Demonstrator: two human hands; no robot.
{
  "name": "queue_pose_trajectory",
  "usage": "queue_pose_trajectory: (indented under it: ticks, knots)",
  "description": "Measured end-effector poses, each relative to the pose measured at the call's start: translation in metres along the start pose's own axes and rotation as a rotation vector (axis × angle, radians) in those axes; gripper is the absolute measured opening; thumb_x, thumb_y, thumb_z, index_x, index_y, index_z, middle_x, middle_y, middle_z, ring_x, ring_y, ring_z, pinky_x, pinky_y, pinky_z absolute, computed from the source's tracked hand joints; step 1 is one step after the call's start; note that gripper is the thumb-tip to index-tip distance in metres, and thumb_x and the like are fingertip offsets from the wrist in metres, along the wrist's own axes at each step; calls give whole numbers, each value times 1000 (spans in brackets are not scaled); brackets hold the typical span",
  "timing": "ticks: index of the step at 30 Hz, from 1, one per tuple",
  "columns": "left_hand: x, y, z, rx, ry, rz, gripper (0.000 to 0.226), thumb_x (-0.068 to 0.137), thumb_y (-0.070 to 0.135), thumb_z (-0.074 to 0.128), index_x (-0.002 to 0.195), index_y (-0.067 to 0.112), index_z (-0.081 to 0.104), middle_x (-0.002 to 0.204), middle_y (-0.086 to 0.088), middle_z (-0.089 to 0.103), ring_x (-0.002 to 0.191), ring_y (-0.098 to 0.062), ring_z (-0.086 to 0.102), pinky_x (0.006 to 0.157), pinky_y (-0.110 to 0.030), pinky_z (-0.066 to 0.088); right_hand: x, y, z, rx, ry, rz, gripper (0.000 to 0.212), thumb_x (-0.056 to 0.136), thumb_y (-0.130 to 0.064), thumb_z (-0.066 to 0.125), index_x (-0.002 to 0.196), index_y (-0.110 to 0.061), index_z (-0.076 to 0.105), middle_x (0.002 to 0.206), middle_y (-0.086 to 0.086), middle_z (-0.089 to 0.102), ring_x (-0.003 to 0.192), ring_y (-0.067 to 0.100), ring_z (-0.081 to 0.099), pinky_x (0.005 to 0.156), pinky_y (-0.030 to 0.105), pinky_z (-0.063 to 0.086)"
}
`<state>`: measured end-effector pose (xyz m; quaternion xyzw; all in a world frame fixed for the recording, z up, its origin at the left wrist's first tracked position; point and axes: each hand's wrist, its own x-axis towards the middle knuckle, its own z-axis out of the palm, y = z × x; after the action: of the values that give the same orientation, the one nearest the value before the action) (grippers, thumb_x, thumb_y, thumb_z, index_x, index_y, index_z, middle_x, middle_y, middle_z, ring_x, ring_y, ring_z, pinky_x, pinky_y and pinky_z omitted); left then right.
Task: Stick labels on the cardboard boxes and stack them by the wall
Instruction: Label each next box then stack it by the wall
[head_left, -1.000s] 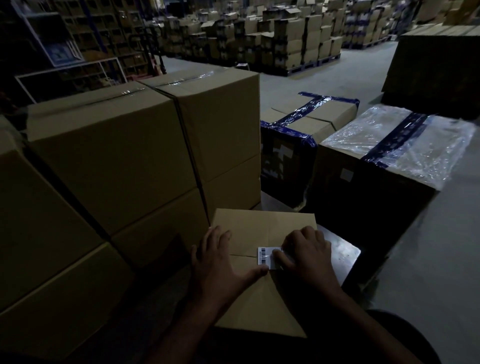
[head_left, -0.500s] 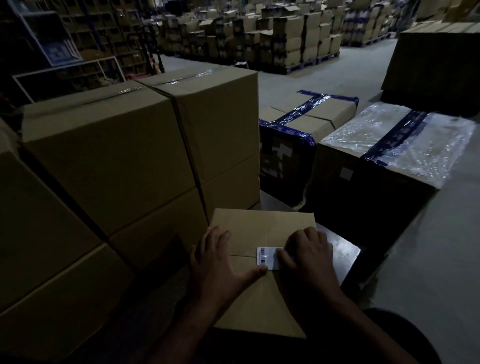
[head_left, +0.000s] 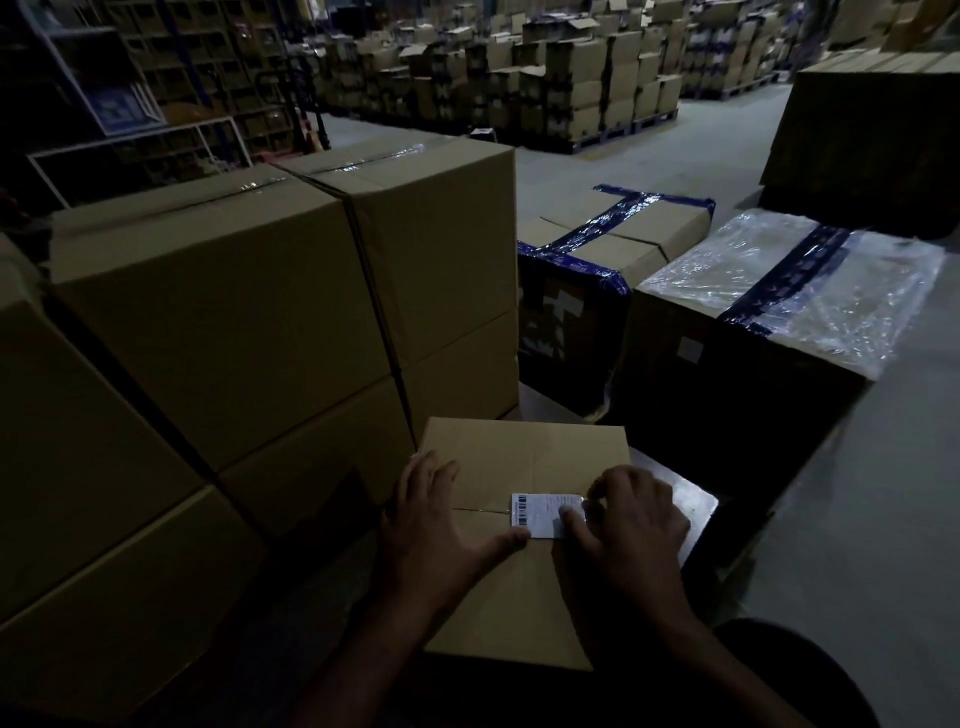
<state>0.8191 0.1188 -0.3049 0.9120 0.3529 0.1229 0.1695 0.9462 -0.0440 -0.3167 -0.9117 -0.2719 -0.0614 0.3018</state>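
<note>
A small cardboard box (head_left: 519, 457) lies flat in front of me on a dark surface (head_left: 683, 501). A white barcode label (head_left: 540, 512) sits on the box's centre seam. My left hand (head_left: 431, 525) rests flat on the box's left part, with its thumb tip just below the label's left corner. My right hand (head_left: 634, 525) presses on the label's right end, thumb on the label and bent fingers at its right edge.
Tall stacks of large brown boxes (head_left: 218, 322) stand close on the left. Ahead sit a blue-taped box (head_left: 613, 244) and a plastic-wrapped box (head_left: 795, 280). A dark box (head_left: 872, 135) is at the far right, pallets of boxes (head_left: 571, 67) behind, grey floor (head_left: 883, 493) to the right.
My right hand has slid to the right along the label, so more of the white label shows. My left hand has stayed on the box.
</note>
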Motion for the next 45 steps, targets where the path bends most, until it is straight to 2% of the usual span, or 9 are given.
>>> queue_pose_trajectory:
  ticks: [5, 8, 14, 18, 23, 27, 32, 37, 45]
  knots:
    - [0, 0, 2, -51, -4, -33, 118, 54, 97, 49, 150, 30, 32, 164, 7, 12, 151, -15, 3, 120, -41, 19, -14, -6, 3, 1, -23, -43, 46, 79, -48, 67, 113, -21, 52, 121, 2, 48, 114, 20, 35, 87, 39, 34]
    - [-9, 2, 2, -20, -2, -86, 113, 60, 94, 49, 151, 30, 28, 164, 7, 10, 150, -17, 3, 118, -39, 19, -5, -5, 3, 3, -81, -83, 54, 75, -64, 50, 112, -24, 53, 122, -2, 49, 115, 16, 36, 86, 30, 29]
    - [-30, 5, -6, 70, -26, -183, 127, 40, 103, 11, 148, 37, 23, 159, 7, 9, 142, -19, 6, 114, -47, 21, 22, 8, 0, 4, -143, -226, 54, 73, -67, 38, 104, -29, 60, 116, -8, 52, 110, 15, 41, 80, 29, 27]
    - [-20, -1, -9, 136, 15, -155, 114, 52, 102, 25, 145, 37, 28, 153, 6, 18, 141, -21, 12, 114, -50, 19, 25, 11, 2, -41, -173, -232, 50, 75, -67, 33, 104, -32, 55, 115, -10, 47, 109, 13, 36, 80, 30, 26]
    - [4, -5, 1, 45, -37, 13, 121, 51, 102, 31, 151, 34, 25, 162, 9, 13, 150, -15, -7, 122, -48, 5, 27, 5, 8, -92, -130, -200, 39, 79, -62, 32, 95, -32, 50, 106, -9, 45, 105, 16, 38, 79, 33, 32]
    - [7, -8, 6, 34, -44, 58, 126, 45, 107, 11, 150, 39, 27, 163, 14, 13, 150, -10, 0, 122, -47, 12, 29, 0, 12, -177, -101, -204, 32, 82, -58, 34, 92, -30, 46, 106, -6, 43, 103, 18, 37, 78, 33, 30]
    - [6, -9, 7, -6, -21, 48, 111, 54, 99, 34, 147, 39, 33, 161, 15, 17, 149, -8, 4, 120, -46, 16, 32, -3, 14, -232, -115, -188, 35, 84, -57, 26, 92, -28, 43, 106, -4, 42, 105, 19, 36, 81, 35, 33]
    - [7, -11, 11, -27, -1, 45, 108, 56, 98, 41, 146, 39, 35, 161, 14, 20, 149, -9, 7, 120, -47, 17, 34, -3, 12, -150, -150, -167, 37, 78, -62, 23, 90, -31, 39, 105, -6, 41, 102, 17, 35, 78, 32, 27]
    - [6, -8, 7, -12, 9, 56, 110, 55, 98, 40, 147, 38, 35, 161, 14, 20, 149, -9, 7, 119, -48, 19, 30, 5, 9, -52, -160, -196, 47, 78, -57, 20, 97, -31, 54, 105, -12, 40, 106, 13, 32, 82, 30, 25]
